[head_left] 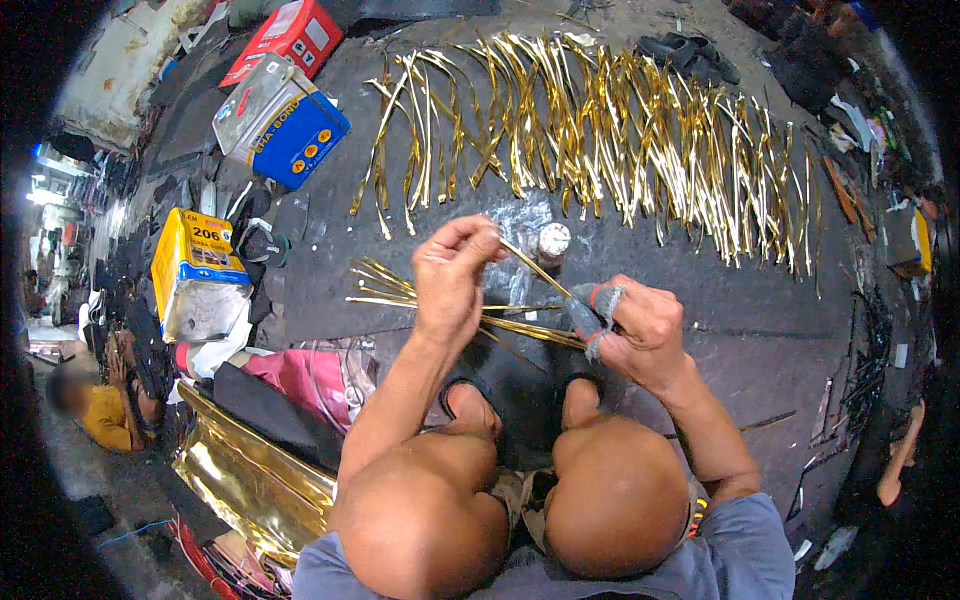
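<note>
With the clock face centred on the view, the left hand [455, 275] sits just off the middle toward 11, its grip narrow, pinching the upper end of a gold strip [535, 268]. The right hand [640, 325] is toward 4, its thumb and finger in grey finger covers [590, 315], closed on the strip's lower end. The strip slants between them, near the middle.

A thin bundle of strips [530, 329] passes under the left wrist and runs to the right hand; whether that grip also holds it, I cannot tell. Just past the strip, toward 2, a pale-topped cylinder [553, 240] stands close to the work. A wide row of gold strips [640, 140] fans over the dark mat [320, 225] from 11 to nearly 3, black sandals [690, 58] at its far edge near 1.

A red box [290, 42] lies at 11, a blue-sided tin [295, 140] at 10, a yellow-and-blue tin [200, 265] at 9. At 8 are a shiny gold sheet [250, 480] and, farther out, a person in yellow [107, 418]. Bare knees [420, 520] crowd 6.
</note>
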